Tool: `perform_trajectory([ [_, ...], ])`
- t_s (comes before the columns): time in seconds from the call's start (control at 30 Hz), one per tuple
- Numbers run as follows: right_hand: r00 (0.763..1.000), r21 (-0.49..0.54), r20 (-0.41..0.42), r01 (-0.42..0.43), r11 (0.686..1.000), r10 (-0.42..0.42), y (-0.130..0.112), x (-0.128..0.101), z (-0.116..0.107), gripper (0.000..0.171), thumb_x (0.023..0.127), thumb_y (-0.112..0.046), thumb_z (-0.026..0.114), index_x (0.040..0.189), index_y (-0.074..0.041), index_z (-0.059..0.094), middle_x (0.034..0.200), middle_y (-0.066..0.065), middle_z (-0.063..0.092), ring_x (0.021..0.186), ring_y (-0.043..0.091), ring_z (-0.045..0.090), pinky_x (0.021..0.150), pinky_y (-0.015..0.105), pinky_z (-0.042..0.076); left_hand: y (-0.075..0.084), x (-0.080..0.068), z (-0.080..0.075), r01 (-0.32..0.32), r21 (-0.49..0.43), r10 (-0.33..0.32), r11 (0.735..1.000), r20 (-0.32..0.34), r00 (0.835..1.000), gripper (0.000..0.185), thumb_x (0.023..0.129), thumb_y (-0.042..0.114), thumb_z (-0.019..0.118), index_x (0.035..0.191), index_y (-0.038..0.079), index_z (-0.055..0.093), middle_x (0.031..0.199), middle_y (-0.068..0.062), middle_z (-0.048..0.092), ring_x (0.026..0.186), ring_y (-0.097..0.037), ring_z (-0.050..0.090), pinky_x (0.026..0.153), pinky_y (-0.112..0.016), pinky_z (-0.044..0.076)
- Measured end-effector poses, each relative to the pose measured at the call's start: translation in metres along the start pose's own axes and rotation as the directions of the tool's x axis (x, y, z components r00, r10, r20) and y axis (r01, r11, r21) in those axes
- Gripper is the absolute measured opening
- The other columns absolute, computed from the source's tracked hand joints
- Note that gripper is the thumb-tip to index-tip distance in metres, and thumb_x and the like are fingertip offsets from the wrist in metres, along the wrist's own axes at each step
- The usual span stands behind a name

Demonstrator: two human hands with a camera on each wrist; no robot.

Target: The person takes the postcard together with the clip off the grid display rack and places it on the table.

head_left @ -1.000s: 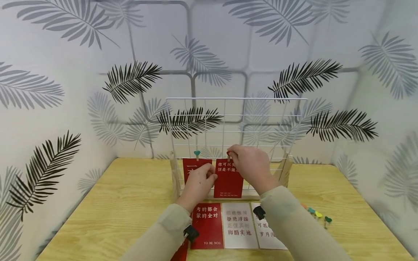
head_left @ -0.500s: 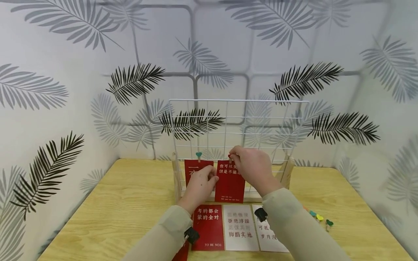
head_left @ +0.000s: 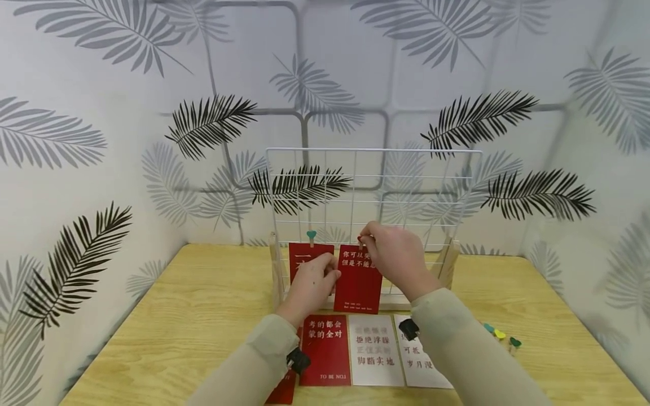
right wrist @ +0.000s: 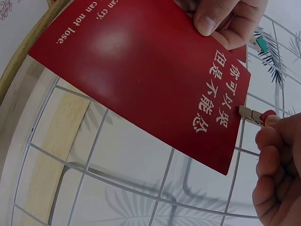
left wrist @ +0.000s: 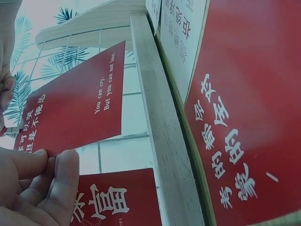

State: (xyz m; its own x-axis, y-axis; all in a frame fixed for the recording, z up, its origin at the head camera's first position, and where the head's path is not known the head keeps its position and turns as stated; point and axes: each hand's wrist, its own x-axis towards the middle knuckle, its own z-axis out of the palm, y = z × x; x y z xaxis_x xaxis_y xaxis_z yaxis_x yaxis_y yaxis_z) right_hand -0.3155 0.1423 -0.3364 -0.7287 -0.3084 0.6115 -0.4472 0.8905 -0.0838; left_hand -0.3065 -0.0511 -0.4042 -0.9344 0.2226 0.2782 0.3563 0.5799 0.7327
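Observation:
A red card (head_left: 358, 285) with white lettering stands against the white wire grid (head_left: 350, 200). My left hand (head_left: 311, 287) pinches its left edge between thumb and fingers, plain in the left wrist view. At the card's top edge sits a small wooden clothespin (right wrist: 251, 116) with a red heart, its jaws at the edge by a grid wire. Thumb and forefinger of my right hand (head_left: 396, 256) pinch the clothespin's heart end. Just left, a second red card (head_left: 299, 260) hangs from a clothespin with a green heart (head_left: 311, 235), partly hidden behind my left hand.
Wooden feet (head_left: 447, 265) prop the grid on the wooden table (head_left: 193, 316). In front lie a red card (head_left: 325, 361), white cards (head_left: 376, 366) and another red card (head_left: 281, 392) under my left sleeve. Several heart clothespins (head_left: 500, 334) lie at the right.
Both hands keep their grip on the card and the clothespin, nearly still. The whole head view has shifted slightly.

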Motion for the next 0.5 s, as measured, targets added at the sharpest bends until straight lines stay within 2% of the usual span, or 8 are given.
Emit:
perform_trajectory([
  [0.27,0.998,0.018,-0.060,0.024,1.000,-0.022,0.003,0.001,-0.004,0.007,0.096,-0.023,0.071,0.097,-0.016,0.072,0.068,-0.001,0.069,0.045,0.011,0.049,0.041,0.030,0.040,0.002,-0.001,-0.003,0.004,-0.010,-0.004,1.000,0.004,1.000,0.007,0.101,0.020,0.064,0.097,0.018,0.059,0.072,0.001,0.060,0.060,-0.015,0.058,0.055,-0.030,0.050],
  [0.5,0.999,0.032,-0.037,0.002,0.999,-0.001,0.007,0.000,-0.011,0.009,0.097,-0.024,0.070,0.099,-0.015,0.072,0.076,-0.001,0.072,0.049,0.010,0.052,0.044,0.030,0.041,0.005,-0.005,-0.011,0.028,0.008,-0.028,1.000,0.004,1.000,0.005,0.101,0.018,0.064,0.098,0.019,0.060,0.076,0.002,0.061,0.065,-0.015,0.061,0.057,-0.030,0.051],
])
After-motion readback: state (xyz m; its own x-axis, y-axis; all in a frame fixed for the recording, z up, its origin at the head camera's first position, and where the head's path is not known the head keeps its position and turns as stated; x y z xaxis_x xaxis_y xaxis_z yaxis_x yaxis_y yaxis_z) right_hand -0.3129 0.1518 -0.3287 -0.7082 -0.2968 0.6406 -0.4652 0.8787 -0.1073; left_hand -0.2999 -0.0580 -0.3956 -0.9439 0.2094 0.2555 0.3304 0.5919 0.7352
